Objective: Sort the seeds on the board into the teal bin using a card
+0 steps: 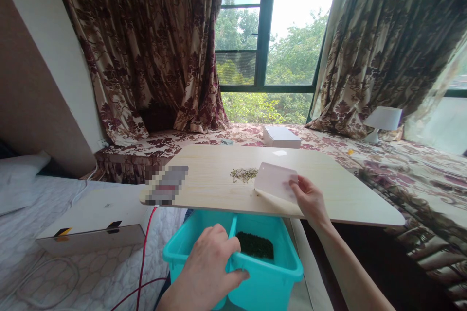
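Note:
My right hand [309, 199] pinches a thin, pale, translucent plastic scraper [276, 181] by its right edge, tilted over the wooden tabletop [219, 194]. A scattered patch of small greenish grains, perhaps beans [243, 175], lies just left of the scraper, and a few loose ones are near its lower corner. Below the table's front edge is a turquoise two-part bin [268, 291]. My left hand [209, 265] is closed over its near rim at the divider. Dark green grains [255, 245] cover part of the right compartment's floor; my hand hides part of the left one.
A blurred-out device [168, 184] lies on the table's left end, with a red cable [146, 248] hanging down. A white box [98, 218] rests on the bed at left. Another white box [281, 137] and a lamp [383, 119] stand on the window ledge.

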Demonstrator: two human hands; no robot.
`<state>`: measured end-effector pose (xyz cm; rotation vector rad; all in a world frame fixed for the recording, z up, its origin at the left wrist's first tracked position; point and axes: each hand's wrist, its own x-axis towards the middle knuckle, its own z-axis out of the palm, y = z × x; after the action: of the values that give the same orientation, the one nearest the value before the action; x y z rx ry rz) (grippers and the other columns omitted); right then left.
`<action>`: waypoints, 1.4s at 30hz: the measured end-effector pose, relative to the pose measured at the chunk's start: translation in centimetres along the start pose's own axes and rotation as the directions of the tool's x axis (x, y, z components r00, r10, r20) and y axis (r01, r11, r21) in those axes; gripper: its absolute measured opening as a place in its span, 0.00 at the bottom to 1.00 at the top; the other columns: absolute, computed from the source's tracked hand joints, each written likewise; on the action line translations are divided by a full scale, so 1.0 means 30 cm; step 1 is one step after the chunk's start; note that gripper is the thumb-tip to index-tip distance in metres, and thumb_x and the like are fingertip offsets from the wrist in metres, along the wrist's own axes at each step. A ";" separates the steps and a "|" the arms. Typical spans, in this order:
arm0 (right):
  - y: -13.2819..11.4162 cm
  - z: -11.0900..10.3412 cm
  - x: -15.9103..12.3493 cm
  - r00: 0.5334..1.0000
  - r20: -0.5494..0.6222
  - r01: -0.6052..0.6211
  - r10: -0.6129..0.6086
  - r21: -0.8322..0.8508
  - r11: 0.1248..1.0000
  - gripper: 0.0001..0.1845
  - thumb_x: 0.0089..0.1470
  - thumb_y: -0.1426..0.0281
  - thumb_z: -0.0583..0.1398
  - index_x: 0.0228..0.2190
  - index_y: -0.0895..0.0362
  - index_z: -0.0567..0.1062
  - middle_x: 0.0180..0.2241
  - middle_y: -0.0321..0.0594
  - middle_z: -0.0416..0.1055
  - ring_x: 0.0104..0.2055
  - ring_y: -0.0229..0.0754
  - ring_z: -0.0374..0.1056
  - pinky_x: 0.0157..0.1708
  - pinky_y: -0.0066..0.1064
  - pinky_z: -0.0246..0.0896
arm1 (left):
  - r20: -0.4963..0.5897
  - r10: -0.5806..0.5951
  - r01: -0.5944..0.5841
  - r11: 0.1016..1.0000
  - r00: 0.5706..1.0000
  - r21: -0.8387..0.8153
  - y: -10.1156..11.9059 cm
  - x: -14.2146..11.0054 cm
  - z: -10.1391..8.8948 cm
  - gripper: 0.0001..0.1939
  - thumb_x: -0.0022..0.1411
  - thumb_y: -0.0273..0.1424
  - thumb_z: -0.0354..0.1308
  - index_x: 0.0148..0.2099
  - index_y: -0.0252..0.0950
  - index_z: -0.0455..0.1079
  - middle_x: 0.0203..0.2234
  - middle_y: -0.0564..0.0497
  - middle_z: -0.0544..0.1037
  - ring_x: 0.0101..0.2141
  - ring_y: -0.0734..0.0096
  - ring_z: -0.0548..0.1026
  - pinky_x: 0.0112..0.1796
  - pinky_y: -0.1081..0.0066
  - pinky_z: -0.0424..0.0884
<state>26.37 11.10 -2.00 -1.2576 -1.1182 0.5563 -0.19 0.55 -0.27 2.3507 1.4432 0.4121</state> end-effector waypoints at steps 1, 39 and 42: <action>0.000 0.001 -0.002 1.000 0.005 0.000 0.000 -0.001 1.000 0.22 0.42 0.56 0.62 0.36 0.59 0.76 0.29 0.45 0.79 0.33 0.46 0.75 0.28 0.32 0.68 | 0.003 -0.004 0.004 1.000 1.000 -0.002 0.000 -0.001 -0.001 0.11 0.50 0.37 0.64 0.32 0.38 0.69 0.32 0.51 0.70 0.39 0.63 0.66 0.40 0.65 0.60; -0.053 -0.085 -0.035 0.986 -0.004 -0.164 0.165 0.100 0.981 0.18 0.38 0.61 0.65 0.32 0.58 0.79 0.30 0.44 0.79 0.30 0.45 0.73 0.26 0.30 0.66 | -0.037 -0.007 0.007 1.000 0.999 0.010 -0.022 -0.009 -0.006 0.10 0.51 0.37 0.65 0.33 0.38 0.69 0.32 0.52 0.70 0.39 0.64 0.67 0.40 0.65 0.60; -0.036 -0.129 -0.008 0.982 -0.123 -0.137 0.141 0.038 0.990 0.18 0.38 0.62 0.64 0.33 0.59 0.78 0.31 0.46 0.79 0.28 0.44 0.73 0.23 0.30 0.65 | -0.020 0.023 -0.022 0.999 1.000 0.037 -0.003 0.007 0.013 0.12 0.50 0.39 0.66 0.33 0.38 0.70 0.32 0.51 0.71 0.39 0.63 0.67 0.39 0.65 0.60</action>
<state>29.44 8.84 -0.77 -1.3335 -0.9194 0.5878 -0.01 0.73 -0.65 2.4008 1.4462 0.4195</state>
